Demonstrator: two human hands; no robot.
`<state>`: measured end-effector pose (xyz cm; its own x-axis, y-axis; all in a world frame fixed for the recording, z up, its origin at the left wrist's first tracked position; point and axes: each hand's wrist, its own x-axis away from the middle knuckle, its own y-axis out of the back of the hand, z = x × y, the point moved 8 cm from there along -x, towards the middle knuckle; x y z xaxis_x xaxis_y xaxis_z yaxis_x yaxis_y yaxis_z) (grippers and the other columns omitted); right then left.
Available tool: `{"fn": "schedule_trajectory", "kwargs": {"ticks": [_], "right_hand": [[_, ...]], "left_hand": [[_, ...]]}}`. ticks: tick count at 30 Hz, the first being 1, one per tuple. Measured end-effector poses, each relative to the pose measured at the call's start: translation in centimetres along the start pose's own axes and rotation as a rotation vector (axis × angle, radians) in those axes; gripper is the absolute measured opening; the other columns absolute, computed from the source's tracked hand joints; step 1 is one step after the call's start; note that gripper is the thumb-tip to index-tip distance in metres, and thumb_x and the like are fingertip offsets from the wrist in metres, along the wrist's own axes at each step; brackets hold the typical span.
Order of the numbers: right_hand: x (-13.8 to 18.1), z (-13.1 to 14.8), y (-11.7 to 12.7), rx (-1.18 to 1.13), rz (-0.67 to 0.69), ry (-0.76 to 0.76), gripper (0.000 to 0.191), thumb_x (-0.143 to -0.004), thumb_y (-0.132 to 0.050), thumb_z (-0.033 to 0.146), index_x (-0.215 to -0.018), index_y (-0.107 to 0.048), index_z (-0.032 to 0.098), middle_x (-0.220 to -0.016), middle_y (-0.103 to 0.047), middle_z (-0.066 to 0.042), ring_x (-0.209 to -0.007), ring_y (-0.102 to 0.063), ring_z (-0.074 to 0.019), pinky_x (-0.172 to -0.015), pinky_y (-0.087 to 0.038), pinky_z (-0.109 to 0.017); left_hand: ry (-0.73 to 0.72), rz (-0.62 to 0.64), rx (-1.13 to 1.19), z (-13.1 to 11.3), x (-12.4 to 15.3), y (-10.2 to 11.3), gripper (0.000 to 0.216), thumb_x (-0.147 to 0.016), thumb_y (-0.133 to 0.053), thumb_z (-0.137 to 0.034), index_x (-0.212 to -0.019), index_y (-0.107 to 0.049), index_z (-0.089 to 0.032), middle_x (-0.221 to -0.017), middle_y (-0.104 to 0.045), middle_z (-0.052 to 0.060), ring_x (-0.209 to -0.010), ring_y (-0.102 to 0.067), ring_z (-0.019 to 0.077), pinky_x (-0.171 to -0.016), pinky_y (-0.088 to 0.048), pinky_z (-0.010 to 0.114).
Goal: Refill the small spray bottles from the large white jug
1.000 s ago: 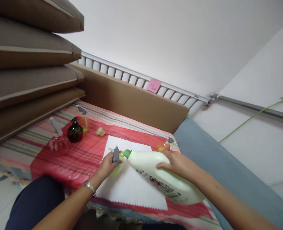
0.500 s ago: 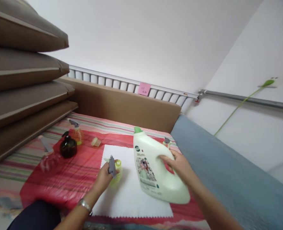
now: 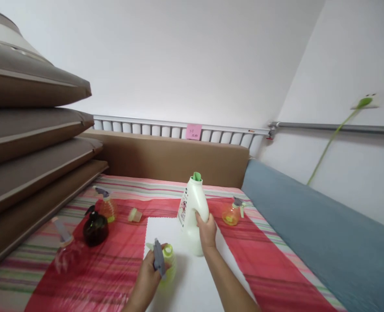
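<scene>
A large white detergent jug [image 3: 192,208] with a green spout stands upright on the white cloth [image 3: 195,281]. My right hand [image 3: 206,232] grips its handle side. Just left of it, my left hand [image 3: 151,271] holds a small yellow-green spray bottle [image 3: 168,260] and pinches its grey trigger sprayer head [image 3: 158,258] beside the open neck. The bottle rests on the cloth.
On the red striped cover [image 3: 263,260] stand an orange spray bottle [image 3: 232,213] at the right, a dark round bottle [image 3: 95,227], a clear bottle [image 3: 65,251], an amber spray bottle [image 3: 106,207] and a small cap [image 3: 135,214] at the left. Stacked brown cushions [image 3: 32,143] rise left; a blue cushion [image 3: 309,221] lies right.
My right hand has swung the jug from lying tipped over the small bottle to standing upright further back on the cloth. My left hand stayed on the bottle and sprayer head.
</scene>
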<state>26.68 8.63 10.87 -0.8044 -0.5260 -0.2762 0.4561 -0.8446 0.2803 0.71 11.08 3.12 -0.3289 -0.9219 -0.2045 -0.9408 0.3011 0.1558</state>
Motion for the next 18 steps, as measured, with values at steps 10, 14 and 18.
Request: {"fn": "schedule_trajectory", "kwargs": {"ticks": [10, 14, 18], "right_hand": [[-1.2, -3.0, -3.2, 0.039, -0.047, 0.035, 0.040, -0.065, -0.058, 0.062, -0.069, -0.042, 0.025, -0.066, -0.062, -0.003, -0.065, -0.057, -0.0237, -0.060, -0.040, -0.030], [-1.4, -3.6, -3.8, 0.067, -0.053, 0.042, 0.042, -0.065, -0.056, 0.065, -0.071, -0.041, 0.026, -0.069, -0.064, -0.006, -0.066, -0.058, -0.0255, -0.059, -0.039, -0.030], [-1.6, -3.8, -4.1, 0.062, -0.025, 0.031, 0.042, -0.068, -0.053, 0.065, -0.077, -0.046, 0.024, -0.071, -0.067, -0.007, -0.067, -0.061, -0.0267, -0.058, -0.041, -0.031]], "left_hand": [[0.082, 0.059, 0.016, -0.2, 0.3, -0.3, 0.046, -0.067, -0.069, -0.022, -0.112, -0.062, -0.018, -0.115, -0.062, 0.013, -0.100, -0.059, 0.0271, -0.087, -0.047, 0.037], [0.090, 0.054, 0.014, -0.2, 0.0, -0.4, 0.046, -0.066, -0.070, -0.020, -0.111, -0.063, -0.018, -0.116, -0.062, 0.014, -0.105, -0.058, 0.0281, -0.091, -0.045, 0.038], [0.082, 0.017, -0.002, -0.7, 0.1, -0.3, 0.043, -0.065, -0.071, -0.021, -0.107, -0.065, -0.018, -0.111, -0.065, 0.013, -0.101, -0.059, 0.0284, -0.089, -0.046, 0.038]]}}
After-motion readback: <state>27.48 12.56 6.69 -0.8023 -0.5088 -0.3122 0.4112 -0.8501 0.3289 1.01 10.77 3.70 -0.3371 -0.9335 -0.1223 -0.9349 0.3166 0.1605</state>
